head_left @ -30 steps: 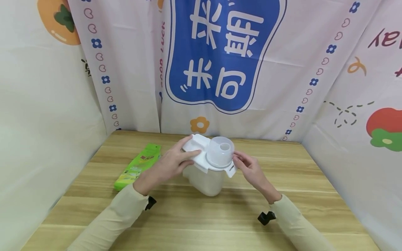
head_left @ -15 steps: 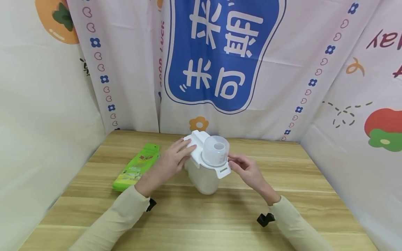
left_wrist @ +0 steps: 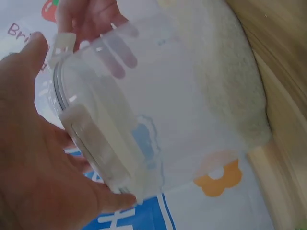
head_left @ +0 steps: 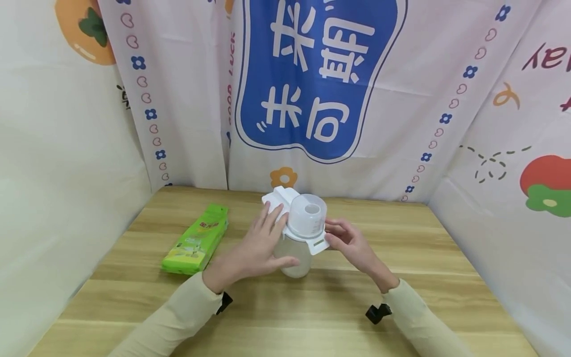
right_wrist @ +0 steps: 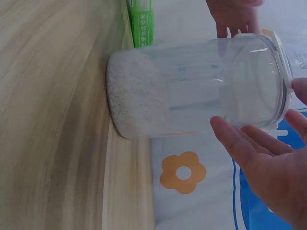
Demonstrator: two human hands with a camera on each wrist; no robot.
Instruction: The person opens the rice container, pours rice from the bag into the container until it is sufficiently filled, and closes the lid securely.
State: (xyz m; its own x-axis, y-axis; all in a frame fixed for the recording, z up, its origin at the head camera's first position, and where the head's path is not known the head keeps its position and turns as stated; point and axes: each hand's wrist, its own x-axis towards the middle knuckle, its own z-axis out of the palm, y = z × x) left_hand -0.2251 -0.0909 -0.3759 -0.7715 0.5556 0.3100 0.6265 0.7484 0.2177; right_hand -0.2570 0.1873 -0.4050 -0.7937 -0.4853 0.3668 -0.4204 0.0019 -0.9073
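Note:
A clear storage container (head_left: 301,255) with rice (right_wrist: 136,93) in its bottom stands on the wooden table. On top is a white lid (head_left: 291,194), and a translucent measuring cup (head_left: 308,215) sits upside down on it. My left hand (head_left: 254,248) has its fingers spread, fingertips over the lid's left part and thumb out across the container's front. In the left wrist view a white clasp (left_wrist: 96,148) shows on the near side, beside that palm. My right hand (head_left: 354,245) holds the lid's right edge by its slotted tab (head_left: 318,244), thumb and fingers around the rim.
A green printed bag (head_left: 196,243) lies on the table (head_left: 379,332) to the left of the container. Printed cloth (head_left: 192,124) hangs behind the table and along both sides. Black wrist mounts (head_left: 378,313) show at both sleeves.
The container was turned slightly and shifted left, then stayed put. My left hand has slid down toward the container's front, spreading its fingers. My right hand stays at the tab.

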